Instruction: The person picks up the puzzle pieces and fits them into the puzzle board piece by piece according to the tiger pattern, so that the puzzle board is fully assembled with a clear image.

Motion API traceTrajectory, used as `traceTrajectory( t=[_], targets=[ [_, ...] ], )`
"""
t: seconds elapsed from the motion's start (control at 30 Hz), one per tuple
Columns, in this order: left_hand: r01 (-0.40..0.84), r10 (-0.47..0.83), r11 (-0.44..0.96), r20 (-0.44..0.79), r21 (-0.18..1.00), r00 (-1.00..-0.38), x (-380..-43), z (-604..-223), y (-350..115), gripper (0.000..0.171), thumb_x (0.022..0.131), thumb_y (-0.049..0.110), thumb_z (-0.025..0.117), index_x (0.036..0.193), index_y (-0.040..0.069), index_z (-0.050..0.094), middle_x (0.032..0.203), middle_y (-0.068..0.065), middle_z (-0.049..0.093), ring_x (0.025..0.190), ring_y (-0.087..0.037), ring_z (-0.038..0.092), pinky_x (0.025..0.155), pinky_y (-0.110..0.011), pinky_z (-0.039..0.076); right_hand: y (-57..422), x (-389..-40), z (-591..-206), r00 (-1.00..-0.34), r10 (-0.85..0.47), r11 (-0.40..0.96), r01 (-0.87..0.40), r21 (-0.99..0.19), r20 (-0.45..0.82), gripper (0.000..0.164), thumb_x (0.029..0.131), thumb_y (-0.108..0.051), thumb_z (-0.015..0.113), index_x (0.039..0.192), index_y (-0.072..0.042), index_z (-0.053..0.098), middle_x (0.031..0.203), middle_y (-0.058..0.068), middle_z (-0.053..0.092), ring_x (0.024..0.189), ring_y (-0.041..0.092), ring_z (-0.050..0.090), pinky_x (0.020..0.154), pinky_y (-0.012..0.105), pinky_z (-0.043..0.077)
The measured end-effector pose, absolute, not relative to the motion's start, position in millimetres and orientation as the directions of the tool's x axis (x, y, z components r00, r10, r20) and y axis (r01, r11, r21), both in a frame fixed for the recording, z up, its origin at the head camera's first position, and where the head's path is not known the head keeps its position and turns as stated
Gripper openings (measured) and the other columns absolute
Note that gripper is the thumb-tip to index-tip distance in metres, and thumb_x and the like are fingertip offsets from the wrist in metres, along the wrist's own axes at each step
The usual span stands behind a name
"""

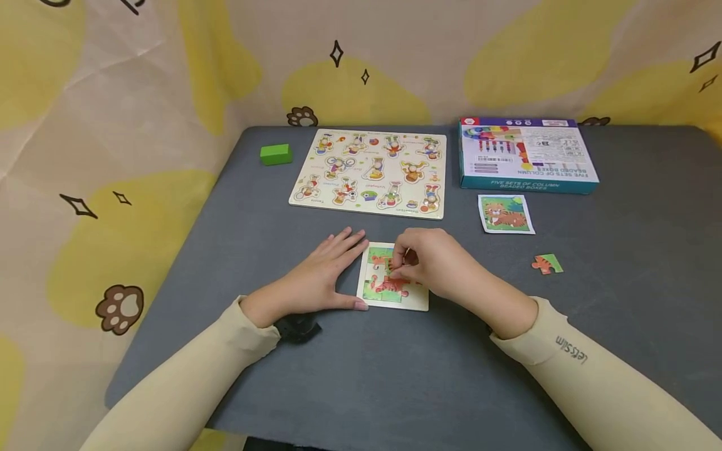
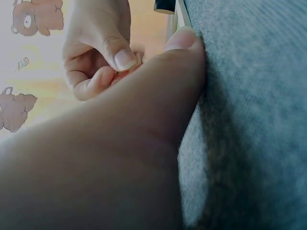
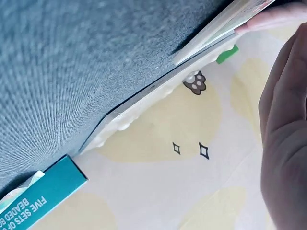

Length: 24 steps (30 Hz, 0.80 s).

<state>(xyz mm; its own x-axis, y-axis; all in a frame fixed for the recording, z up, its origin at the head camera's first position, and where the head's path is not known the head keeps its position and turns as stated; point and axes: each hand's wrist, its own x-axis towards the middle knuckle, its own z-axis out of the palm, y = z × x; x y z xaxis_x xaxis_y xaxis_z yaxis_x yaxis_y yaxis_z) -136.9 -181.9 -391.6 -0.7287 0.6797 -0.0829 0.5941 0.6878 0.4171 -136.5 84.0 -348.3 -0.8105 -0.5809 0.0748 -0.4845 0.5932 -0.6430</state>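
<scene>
A small jigsaw tray (image 1: 416, 305) with a pale rim lies in front of me, partly filled with orange and green pieces. My left hand (image 1: 321, 275) rests flat at its left side with spread fingers, thumb by the lower left corner and fingertips by the upper left one. Over the tray, my right hand (image 1: 440, 263) pinches a puzzle piece (image 2: 118, 76) between thumb and curled fingers, which hide most of it. To the right lies a loose orange and green puzzle piece (image 1: 547, 264). Above that is a tiger picture card (image 1: 506, 214).
Behind the tray lies a larger peg puzzle board (image 1: 366, 210) with cartoon figures. A green block (image 1: 276, 155) stands to its left, a flat beaded-boxes carton (image 1: 530, 185) to its right. A patterned cloth (image 1: 417, 56) hangs behind the grey table (image 1: 350, 382).
</scene>
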Motion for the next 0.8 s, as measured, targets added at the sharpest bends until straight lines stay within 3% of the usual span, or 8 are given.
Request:
traceTrajectory(
  t=[0.13,0.27,0.63,0.8],
  targets=[
    [0.593,0.681,0.686,-0.085,0.421,-0.728,-136.7,-391.5,-182.5,0.111,0.087,0.056,0.082,0.167,0.005,0.024,0.174,-0.01,0.015,0.161,-0.029,0.003,0.129,-0.049,0.004,80.1,-136.8,-349.8,-0.807,-0.585,0.591,-0.488,-0.642,0.075,0.009,0.091,-0.002,0.081,0.093,-0.01,0.078,0.089,-0.002,0.07,0.081,0.013,0.064,0.075,0.032,0.057],
    [0.593,0.681,0.684,-0.082,0.424,-0.727,-136.5,-391.1,-182.4,0.111,0.087,0.057,0.082,0.167,0.005,0.024,0.174,-0.01,0.015,0.161,-0.029,0.002,0.129,-0.049,0.004,76.3,-137.5,-349.1,-0.802,-0.596,0.595,-0.482,-0.643,0.05,0.014,0.095,0.0,0.076,0.106,-0.007,0.081,0.097,0.002,0.073,0.087,0.015,0.065,0.08,0.035,0.058],
    [0.584,0.678,0.686,-0.093,0.433,-0.729,-137.5,-391.4,-183.0,0.112,0.086,0.058,0.082,0.168,0.008,0.023,0.175,-0.008,0.014,0.161,-0.026,0.0,0.129,-0.047,0.002,53.4,-135.1,-341.5,-0.857,-0.513,0.685,-0.446,-0.576,0.053,0.012,0.09,-0.002,0.083,0.096,-0.012,0.078,0.088,0.0,0.066,0.081,0.018,0.065,0.069,0.031,0.055],
    [0.589,0.681,0.682,-0.083,0.433,-0.727,-138.4,-393.4,-183.3,0.111,0.086,0.058,0.082,0.167,0.008,0.024,0.175,-0.008,0.014,0.161,-0.026,0.001,0.129,-0.047,0.003,49.4,-137.1,-344.3,-0.843,-0.538,0.699,-0.444,-0.561,-0.004,0.011,0.094,-0.003,0.079,0.101,-0.01,0.079,0.094,0.001,0.069,0.084,0.019,0.063,0.077,0.034,0.056]
  ],
)
